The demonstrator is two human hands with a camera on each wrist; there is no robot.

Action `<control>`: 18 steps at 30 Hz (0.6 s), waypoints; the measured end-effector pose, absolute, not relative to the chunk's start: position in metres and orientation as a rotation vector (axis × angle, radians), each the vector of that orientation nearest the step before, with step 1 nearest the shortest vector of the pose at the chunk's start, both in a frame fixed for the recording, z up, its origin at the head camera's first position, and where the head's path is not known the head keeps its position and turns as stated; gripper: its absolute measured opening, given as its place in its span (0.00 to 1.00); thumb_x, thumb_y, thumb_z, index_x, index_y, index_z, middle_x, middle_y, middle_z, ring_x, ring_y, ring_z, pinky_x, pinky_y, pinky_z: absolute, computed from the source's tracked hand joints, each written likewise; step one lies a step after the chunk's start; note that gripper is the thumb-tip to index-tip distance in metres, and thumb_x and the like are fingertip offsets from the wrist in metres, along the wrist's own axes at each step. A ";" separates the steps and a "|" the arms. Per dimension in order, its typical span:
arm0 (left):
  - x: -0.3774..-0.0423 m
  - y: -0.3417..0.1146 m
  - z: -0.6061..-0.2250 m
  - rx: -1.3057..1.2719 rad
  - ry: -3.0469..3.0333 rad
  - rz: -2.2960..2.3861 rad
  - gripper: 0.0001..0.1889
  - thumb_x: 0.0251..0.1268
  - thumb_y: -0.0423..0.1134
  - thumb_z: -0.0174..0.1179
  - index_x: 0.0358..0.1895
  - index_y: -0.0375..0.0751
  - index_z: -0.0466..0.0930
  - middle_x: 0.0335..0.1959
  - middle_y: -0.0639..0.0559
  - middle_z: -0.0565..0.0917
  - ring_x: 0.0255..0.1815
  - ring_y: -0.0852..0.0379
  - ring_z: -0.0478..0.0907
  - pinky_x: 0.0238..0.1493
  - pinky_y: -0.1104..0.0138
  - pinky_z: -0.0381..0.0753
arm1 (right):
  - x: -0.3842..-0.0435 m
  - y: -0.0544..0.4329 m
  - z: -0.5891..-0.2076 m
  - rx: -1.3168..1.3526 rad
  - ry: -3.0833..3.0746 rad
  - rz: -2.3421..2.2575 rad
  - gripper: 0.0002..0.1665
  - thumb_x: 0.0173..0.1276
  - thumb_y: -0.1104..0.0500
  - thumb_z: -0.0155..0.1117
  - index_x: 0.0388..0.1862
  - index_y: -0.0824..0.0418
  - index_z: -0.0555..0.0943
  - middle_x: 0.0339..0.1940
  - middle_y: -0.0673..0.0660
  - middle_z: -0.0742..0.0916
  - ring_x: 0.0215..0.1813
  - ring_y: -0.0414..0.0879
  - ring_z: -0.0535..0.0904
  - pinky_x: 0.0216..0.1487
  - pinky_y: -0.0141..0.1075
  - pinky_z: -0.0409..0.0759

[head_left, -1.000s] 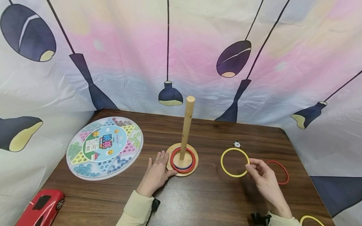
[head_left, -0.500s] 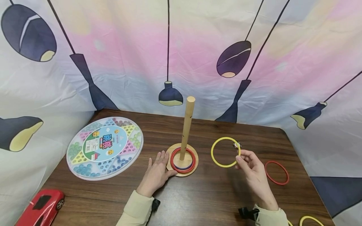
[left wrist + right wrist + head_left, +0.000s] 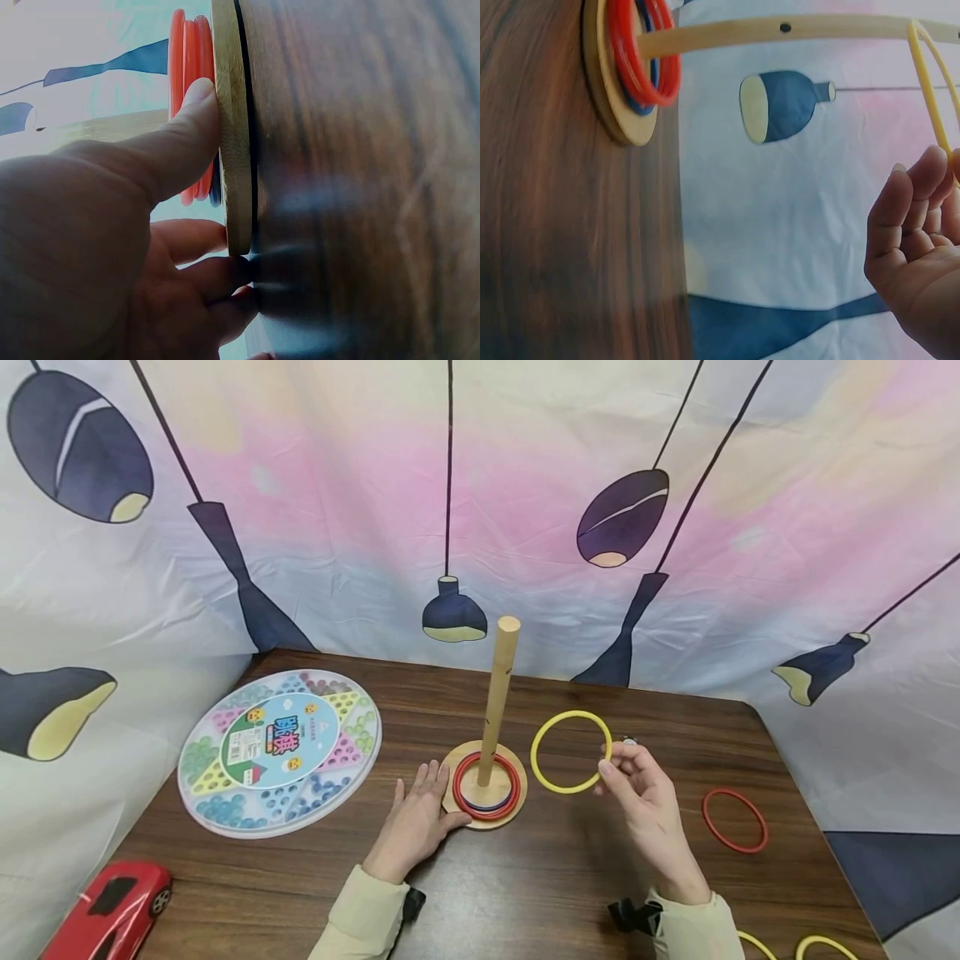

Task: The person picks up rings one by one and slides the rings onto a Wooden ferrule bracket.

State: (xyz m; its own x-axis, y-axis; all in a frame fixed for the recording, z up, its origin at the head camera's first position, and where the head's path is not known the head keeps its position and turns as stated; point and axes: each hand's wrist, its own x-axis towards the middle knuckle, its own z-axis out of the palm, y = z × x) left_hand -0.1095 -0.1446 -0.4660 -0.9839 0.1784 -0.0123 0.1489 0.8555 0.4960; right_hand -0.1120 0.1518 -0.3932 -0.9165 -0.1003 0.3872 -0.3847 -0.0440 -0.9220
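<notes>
A wooden peg (image 3: 495, 702) rises from a round wooden base (image 3: 457, 754). Red rings (image 3: 517, 777) and a blue ring (image 3: 655, 69) lie around its foot. My left hand (image 3: 408, 831) rests against the base's left side with fingers extended; in the left wrist view its thumb (image 3: 184, 127) lies over the base beside the red rings. Between thumb and fingers, my right hand (image 3: 648, 806) pinches a yellow ring (image 3: 533, 753) by its right edge, held up to the right of the peg. In the right wrist view that ring overlaps the peg's upper part.
A round marble board game (image 3: 356, 793) lies left on the brown table (image 3: 510, 893), with a red toy car (image 3: 123, 902) nearer. At right are a loose red ring (image 3: 705, 814) and two yellow rings at the front edge. A small chip (image 3: 630, 741) shows behind my right hand.
My right hand has moved left and away from me with the yellow ring, nearer the peg. The loose red ring is now fully visible. My left hand has stayed in place.
</notes>
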 end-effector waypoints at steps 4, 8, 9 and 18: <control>-0.109 -0.145 -0.466 0.261 2.974 0.781 0.44 0.61 0.55 0.63 0.72 0.27 0.60 0.72 0.30 0.60 0.75 0.37 0.53 0.69 0.37 0.48 | -0.113 0.143 -0.387 0.600 -1.959 2.096 0.10 0.71 0.74 0.53 0.50 0.73 0.73 0.36 0.59 0.80 0.33 0.44 0.78 0.34 0.32 0.81; -0.109 -0.144 -0.465 0.259 2.975 0.777 0.44 0.62 0.55 0.63 0.72 0.28 0.59 0.72 0.30 0.59 0.75 0.37 0.53 0.69 0.37 0.48 | -0.114 0.135 -0.381 0.643 -1.920 2.129 0.11 0.71 0.75 0.52 0.50 0.71 0.73 0.39 0.58 0.80 0.35 0.44 0.78 0.35 0.32 0.81; -0.109 -0.144 -0.465 0.256 2.973 0.776 0.44 0.62 0.55 0.63 0.72 0.28 0.59 0.72 0.30 0.59 0.75 0.37 0.52 0.69 0.37 0.48 | -0.114 0.132 -0.380 0.656 -1.910 2.135 0.11 0.71 0.75 0.52 0.50 0.71 0.73 0.39 0.58 0.80 0.35 0.43 0.78 0.35 0.32 0.81; -0.110 -0.144 -0.465 0.244 2.974 0.768 0.44 0.62 0.55 0.62 0.72 0.29 0.59 0.72 0.31 0.59 0.75 0.38 0.52 0.70 0.37 0.47 | -0.117 0.117 -0.371 0.722 -1.870 2.168 0.10 0.71 0.76 0.52 0.49 0.77 0.70 0.40 0.56 0.80 0.35 0.43 0.78 0.36 0.32 0.80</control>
